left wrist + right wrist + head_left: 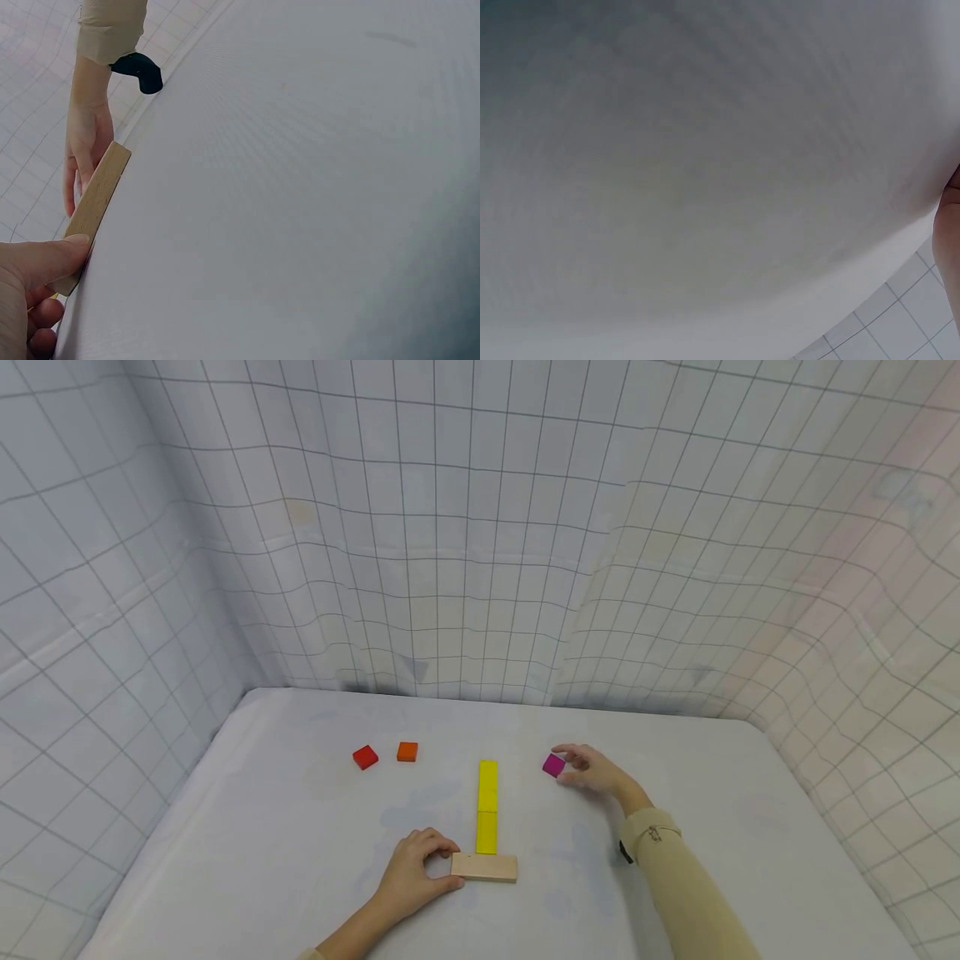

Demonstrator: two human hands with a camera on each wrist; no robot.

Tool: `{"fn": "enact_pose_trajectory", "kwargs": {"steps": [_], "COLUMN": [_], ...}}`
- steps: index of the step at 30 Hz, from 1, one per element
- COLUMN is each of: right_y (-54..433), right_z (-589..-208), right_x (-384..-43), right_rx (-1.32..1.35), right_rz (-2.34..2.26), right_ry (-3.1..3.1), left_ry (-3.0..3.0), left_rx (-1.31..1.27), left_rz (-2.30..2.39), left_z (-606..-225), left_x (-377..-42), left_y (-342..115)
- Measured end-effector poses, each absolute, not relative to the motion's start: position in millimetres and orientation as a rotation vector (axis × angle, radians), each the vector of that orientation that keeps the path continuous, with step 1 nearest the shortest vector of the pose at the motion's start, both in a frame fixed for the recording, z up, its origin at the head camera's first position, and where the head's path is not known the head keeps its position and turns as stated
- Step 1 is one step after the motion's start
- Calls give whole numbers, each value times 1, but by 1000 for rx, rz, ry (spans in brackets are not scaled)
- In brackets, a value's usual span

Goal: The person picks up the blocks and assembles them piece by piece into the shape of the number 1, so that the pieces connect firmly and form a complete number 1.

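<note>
A plain wooden block (484, 867) lies crosswise at the near end of two yellow blocks (487, 806) set in a line. At its left end, my left hand (416, 868) pinches it between thumb and fingers; the left wrist view shows the thumb on this wooden block (94, 206). Farther off to the right, the thumb and index finger of my right hand (592, 770) curl round a small purple block (553, 765). In the right wrist view only a bit of the hand (949, 247) shows at the edge, and the purple block is hidden.
On the table's far left side lie a red block (365, 757) and an orange block (407, 752), a little apart. White cloth covers the table (300, 827). Grid-patterned curtains (480, 568) hang behind it and at both sides.
</note>
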State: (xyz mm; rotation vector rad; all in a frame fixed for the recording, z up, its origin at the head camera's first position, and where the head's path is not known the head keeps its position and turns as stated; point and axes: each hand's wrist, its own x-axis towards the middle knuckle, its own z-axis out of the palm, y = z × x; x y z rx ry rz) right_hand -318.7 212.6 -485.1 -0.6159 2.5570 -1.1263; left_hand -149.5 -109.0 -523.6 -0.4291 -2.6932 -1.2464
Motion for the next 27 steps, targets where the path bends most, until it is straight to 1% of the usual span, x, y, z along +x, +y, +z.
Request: {"fn": "enact_pose_trajectory", "kwargs": {"steps": [12, 27], "right_y": [209, 210], "right_z": [-493, -500], "right_x": [-323, -324], "right_rx": [-500, -500], "right_rz": [-1143, -1171], "right_ry": [2602, 2649], "left_ry": [-2699, -2695], "left_rx": [-419, -419], "left_rz": [-1248, -1244], "left_z": [-524, -526], "left_x": [-150, -151], "left_y": [-109, -108]}}
